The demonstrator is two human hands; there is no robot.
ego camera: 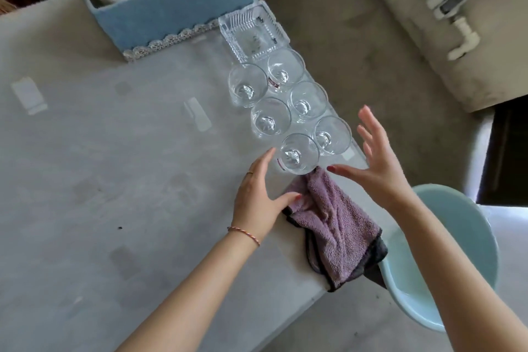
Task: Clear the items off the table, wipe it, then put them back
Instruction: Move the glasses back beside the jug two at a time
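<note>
Six clear round drinking glasses (pixel 288 111) stand upright in two rows along the right edge of the pale grey bench (pixel 114 180). They run in a line straight ahead of both grips, long axis of the group pointing away from the person. The nearest clear glass (pixel 298 154) sits between the two grips. The left hand (pixel 258 197) is closest, fingertips just beside its left wall; I can't tell if they touch. The right hand (pixel 374 163) hovers to its right, apart from it, over the bench edge. Both grips are spread wide, fingers straight, holding nothing. A crumpled purple terry cloth (pixel 337 226) lies just below the grips, touching the left thumb. A clear ribbed square glass dish (pixel 251 31) sits beyond the far glasses. Likely next: clasp the nearest glass from both sides.
</note>
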